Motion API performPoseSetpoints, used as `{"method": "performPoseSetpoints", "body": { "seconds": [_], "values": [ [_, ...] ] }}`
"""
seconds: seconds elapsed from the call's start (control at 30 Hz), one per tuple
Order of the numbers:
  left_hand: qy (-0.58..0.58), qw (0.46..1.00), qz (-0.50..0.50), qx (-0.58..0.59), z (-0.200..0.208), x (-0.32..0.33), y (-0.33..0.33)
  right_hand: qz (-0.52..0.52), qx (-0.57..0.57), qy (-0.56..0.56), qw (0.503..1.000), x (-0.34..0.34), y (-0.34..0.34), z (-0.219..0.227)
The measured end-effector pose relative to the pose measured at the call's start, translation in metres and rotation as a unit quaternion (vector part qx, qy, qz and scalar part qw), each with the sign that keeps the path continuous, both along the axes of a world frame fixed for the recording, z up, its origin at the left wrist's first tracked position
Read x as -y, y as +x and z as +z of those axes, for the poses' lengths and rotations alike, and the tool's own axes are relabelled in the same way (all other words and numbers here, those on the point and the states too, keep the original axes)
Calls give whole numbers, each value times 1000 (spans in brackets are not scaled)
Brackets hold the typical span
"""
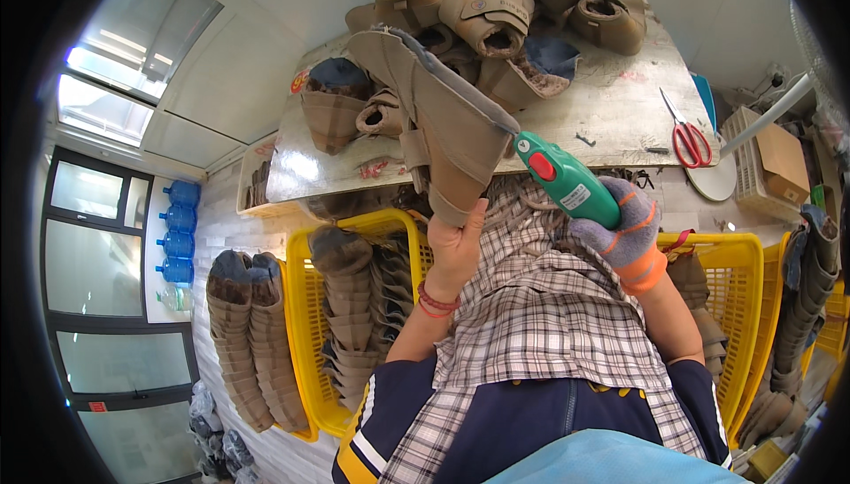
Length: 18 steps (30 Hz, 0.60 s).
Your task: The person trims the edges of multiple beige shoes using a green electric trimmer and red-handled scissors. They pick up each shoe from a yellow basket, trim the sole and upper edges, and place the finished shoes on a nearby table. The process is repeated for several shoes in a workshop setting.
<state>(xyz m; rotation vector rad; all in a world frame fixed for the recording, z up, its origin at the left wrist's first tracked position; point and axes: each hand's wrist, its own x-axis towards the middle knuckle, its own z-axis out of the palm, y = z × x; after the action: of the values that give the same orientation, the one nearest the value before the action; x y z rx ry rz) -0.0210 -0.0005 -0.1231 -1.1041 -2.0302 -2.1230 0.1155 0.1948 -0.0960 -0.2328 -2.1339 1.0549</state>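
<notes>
My left hand [455, 252] is bare and closed on the lower end of a tan boot upper [460, 143], which it holds up in front of the table. A dark blue lining shows along the upper's edge. My right hand [633, 232] wears a grey and orange glove and is wrapped round a green handheld tool [580, 190] with a red button. The tool's narrow front end is at the upper's right edge; whether it touches cannot be made out. More tan uppers [485, 10] with brown fleece lining lie heaped on the table behind.
Red-handled scissors [691, 143] lie on the worn table [620, 121] at right. Yellow baskets [305, 307] with stacked uppers flank me on both sides. A cardboard box [772, 161] stands at far right. Blue water bottles [181, 218] line the left wall.
</notes>
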Motion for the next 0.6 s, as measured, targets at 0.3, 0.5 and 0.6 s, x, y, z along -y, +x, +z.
{"method": "performPoseSetpoints", "body": {
  "seconds": [0.3, 0.5, 0.6],
  "values": [
    [-187, 928, 72, -313, 1, -18, -9, -35, 35, -71, 996, 2, -2, 13],
    [-218, 890, 74, -394, -1, -22, -8, -28, 46, -229, 972, 2, 4, 16],
    [-232, 882, 42, -409, -6, -18, -8, -24, 33, -277, 960, 2, 7, 19]
  ]
}}
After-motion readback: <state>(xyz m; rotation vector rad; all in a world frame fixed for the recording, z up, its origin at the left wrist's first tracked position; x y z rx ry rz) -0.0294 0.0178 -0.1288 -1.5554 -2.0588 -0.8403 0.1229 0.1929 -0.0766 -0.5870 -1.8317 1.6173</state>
